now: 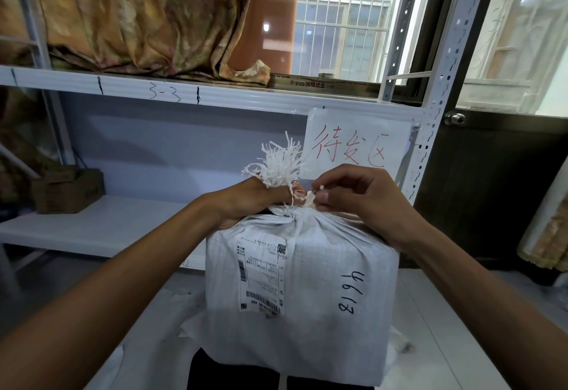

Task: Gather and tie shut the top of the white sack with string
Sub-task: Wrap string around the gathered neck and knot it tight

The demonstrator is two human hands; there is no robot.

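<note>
The white sack [301,282] stood upright before the shelf [101,226], its top already gathered: the grip of the left hand [249,202] clenched the neck, that of the right hand [359,202] pinched the string [310,196] beside it. Tying seemed unfinished. Any turns or knot lay hidden between the hands, and what the sack rested on could not be made out.

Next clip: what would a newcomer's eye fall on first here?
The white sack fills the centre foreground, its frayed top bunched upward. The left hand grips the gathered neck while the right hand pinches the string beside it. Behind, a paper sign with red writing hangs on the shelf.
</note>
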